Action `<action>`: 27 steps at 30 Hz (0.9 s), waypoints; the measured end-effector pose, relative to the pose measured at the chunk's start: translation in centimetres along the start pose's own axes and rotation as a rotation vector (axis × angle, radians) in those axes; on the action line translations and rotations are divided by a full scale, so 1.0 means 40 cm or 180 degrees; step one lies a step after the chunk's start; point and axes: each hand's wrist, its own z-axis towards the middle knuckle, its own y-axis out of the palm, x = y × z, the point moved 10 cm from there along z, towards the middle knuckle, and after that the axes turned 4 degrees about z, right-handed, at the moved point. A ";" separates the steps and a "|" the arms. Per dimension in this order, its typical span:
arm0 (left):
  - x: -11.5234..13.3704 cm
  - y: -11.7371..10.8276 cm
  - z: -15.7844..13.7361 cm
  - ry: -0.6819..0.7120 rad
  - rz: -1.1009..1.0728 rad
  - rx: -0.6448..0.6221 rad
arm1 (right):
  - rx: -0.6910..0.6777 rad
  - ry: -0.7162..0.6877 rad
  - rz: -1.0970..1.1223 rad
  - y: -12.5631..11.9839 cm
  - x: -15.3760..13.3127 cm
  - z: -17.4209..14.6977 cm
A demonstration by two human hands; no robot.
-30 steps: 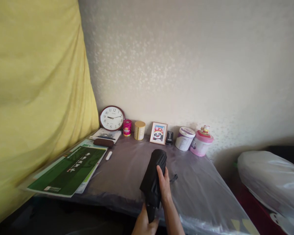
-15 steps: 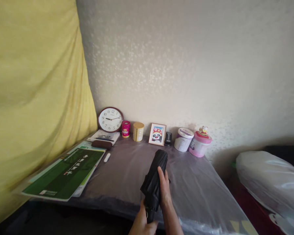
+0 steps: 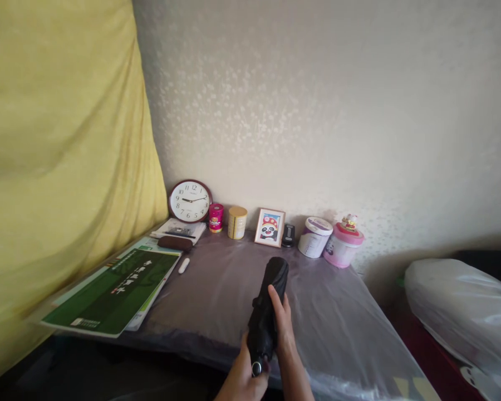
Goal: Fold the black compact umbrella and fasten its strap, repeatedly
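**A:** ok so what's the left hand (image 3: 242,376) doing?

**B:** Curled around the handle (image 3: 256,368) of a folded black umbrella (image 3: 262,326), at its near end. So the handle sits inside that grip, with a shiny round bit showing by the fingers.

**A:** and the right hand (image 3: 284,326)?

**B:** Higher up, pressed against the right side of the fabric, thumb lying over the top. Can't tell what the fingers underneath are doing, they're hidden. The umbrella is between the two hands, tilted, far end poking out past the right thumb and leaning a bit right.

**A:** is it lying on anything?

**B:** Looks held up over the near edge of the bench (image 3: 217,295), which has a shiny grey cover.

**A:** what else is around?

**B:** Left of the umbrella and farther off, a small white object (image 3: 184,265), then a brown case (image 3: 175,243) and a big green book (image 3: 117,289). Far side, left to right: wall clock (image 3: 190,200) leaning back, pink tin (image 3: 216,218), yellow-lidded can (image 3: 237,223), framed panda picture (image 3: 269,228), white tub (image 3: 314,239), pink-lidded tub (image 3: 341,248) with a little figurine (image 3: 349,222) on top.
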 end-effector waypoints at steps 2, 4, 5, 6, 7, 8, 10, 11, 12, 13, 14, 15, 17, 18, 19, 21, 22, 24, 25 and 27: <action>-0.002 -0.028 0.003 0.0181 0.0620 0.0394 | 0.0098 -0.0046 -0.0162 -0.006 0.005 0.002; 0.001 -0.047 -0.001 0.0244 0.1030 0.0584 | 0.0204 -0.0066 -0.0181 -0.012 0.010 0.000; 0.007 -0.054 -0.005 0.0273 0.1082 0.0613 | 0.0221 -0.0061 -0.0138 -0.013 0.012 -0.002; 0.015 -0.058 -0.008 0.0293 0.1013 0.0596 | 0.0203 -0.0030 -0.0065 -0.011 0.015 -0.004; 0.021 -0.057 -0.011 0.0280 0.0812 0.0495 | 0.0161 0.0029 0.0022 -0.008 0.019 -0.006; 0.025 -0.045 -0.013 0.0240 0.0494 0.0263 | 0.0101 0.0102 0.0110 -0.004 0.024 -0.008; 0.025 -0.005 -0.019 0.0054 -0.0238 -0.0319 | -0.0056 0.0254 0.0267 0.006 0.033 -0.011; 0.023 0.013 -0.023 -0.0053 -0.0515 -0.0536 | -0.0138 0.0304 0.0310 0.011 0.036 -0.012; 0.019 0.025 -0.024 -0.0127 -0.0672 -0.0648 | -0.0197 0.0325 0.0305 0.013 0.038 -0.011; 0.014 0.027 -0.022 -0.0139 -0.0690 -0.0627 | -0.0217 0.0307 0.0242 0.013 0.039 -0.008; 0.007 0.021 -0.017 -0.0100 -0.0589 -0.0488 | -0.0198 0.0245 0.0132 0.010 0.037 -0.004; 0.000 0.008 -0.012 -0.0019 -0.0408 -0.0274 | -0.0140 0.0151 -0.0009 0.004 0.034 0.001; -0.009 -0.025 -0.005 0.0186 0.0093 0.0195 | 0.0049 -0.0043 -0.0257 -0.010 0.029 0.009; -0.009 -0.041 -0.005 0.0289 0.0353 0.0414 | 0.0128 -0.0105 -0.0313 -0.016 0.028 0.011; -0.005 -0.055 -0.007 0.0391 0.0562 0.0578 | 0.0184 -0.0137 -0.0315 -0.019 0.029 0.011; 0.008 -0.068 -0.013 0.0509 0.0665 0.0623 | 0.0214 -0.0096 -0.0223 -0.019 0.034 0.007; 0.011 -0.065 -0.014 0.0475 0.0507 0.0473 | 0.0198 -0.0044 -0.0150 -0.017 0.037 0.002; 0.013 -0.037 -0.017 0.0221 -0.0123 -0.0088 | 0.0108 0.0083 0.0030 -0.010 0.042 -0.008; 0.009 -0.016 -0.021 0.0003 -0.0458 -0.0424 | 0.0029 0.0168 0.0112 -0.004 0.046 -0.011; 0.009 0.014 -0.028 -0.0228 -0.0815 -0.0815 | -0.0145 0.0317 0.0171 0.008 0.057 -0.014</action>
